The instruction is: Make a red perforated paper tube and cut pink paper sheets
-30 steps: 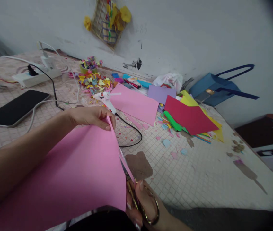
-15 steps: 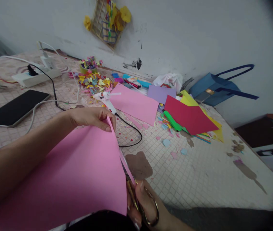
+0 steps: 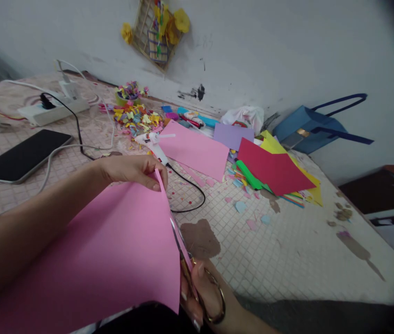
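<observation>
A large pink paper sheet (image 3: 106,250) slopes across the lower left. My left hand (image 3: 137,171) pinches its upper corner, fingers closed on the paper. With my right hand (image 3: 206,290) I grip scissors (image 3: 222,301) that have gold-toned handles. The blades lie along the sheet's right edge, partly covered by paper. A narrow pink strip (image 3: 183,246) runs beside that edge, from near my left fingers down to my right hand.
A glue gun (image 3: 157,148) with a black cord lies beyond my left hand, near another pink sheet (image 3: 197,150). Coloured scraps (image 3: 137,116), red paper (image 3: 273,167) and a blue bag (image 3: 310,127) stand further back. A tablet (image 3: 23,155) and power strip (image 3: 53,111) are at left.
My right hand and the scissors have shifted slightly up and left along the paper's edge. My left hand stays on the same corner.
</observation>
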`<state>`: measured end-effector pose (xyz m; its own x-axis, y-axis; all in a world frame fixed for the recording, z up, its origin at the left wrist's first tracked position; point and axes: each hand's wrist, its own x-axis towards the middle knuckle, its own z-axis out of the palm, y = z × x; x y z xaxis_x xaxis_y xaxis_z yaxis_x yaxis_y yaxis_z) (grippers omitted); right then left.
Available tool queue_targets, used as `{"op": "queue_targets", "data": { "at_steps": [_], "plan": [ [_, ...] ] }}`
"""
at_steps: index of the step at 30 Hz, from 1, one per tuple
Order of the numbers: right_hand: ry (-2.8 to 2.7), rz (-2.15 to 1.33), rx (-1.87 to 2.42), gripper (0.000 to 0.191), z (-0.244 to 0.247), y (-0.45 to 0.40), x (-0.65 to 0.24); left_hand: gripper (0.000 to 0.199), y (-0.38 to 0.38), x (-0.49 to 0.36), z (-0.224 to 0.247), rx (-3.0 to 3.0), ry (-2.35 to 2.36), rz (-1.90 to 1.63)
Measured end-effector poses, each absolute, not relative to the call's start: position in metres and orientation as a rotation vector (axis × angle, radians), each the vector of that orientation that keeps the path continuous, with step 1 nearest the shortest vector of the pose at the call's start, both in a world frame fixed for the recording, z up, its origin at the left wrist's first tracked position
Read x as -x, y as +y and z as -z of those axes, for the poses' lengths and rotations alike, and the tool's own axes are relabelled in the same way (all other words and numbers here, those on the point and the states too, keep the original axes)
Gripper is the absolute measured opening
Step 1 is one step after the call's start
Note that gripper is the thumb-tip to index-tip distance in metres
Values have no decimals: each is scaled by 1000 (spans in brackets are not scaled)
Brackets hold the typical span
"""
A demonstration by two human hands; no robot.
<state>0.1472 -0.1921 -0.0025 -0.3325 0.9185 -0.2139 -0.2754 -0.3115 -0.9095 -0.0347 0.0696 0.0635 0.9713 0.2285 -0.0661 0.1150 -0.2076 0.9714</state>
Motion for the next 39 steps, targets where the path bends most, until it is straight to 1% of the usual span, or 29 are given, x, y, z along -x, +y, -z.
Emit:
{"op": "queue_targets", "data": {
  "at_steps": [8,20,29,39],
  "plan": [
    [-1079,-1732,1032,60,-6,-189,-148,19,68,34,-63,-1781,253,-106],
    [-1055,-1748,999,58,1,-188,-146,20,68,34,-62,-1774,252,-117],
    [-1040,-1760,970,60,-5,-187,-144,23,66,33,-63,-1787,255,-107],
    [-1060,-1761,975,57,-1,-185,-144,19,66,33,-63,-1792,221,-103]
  ]
}}
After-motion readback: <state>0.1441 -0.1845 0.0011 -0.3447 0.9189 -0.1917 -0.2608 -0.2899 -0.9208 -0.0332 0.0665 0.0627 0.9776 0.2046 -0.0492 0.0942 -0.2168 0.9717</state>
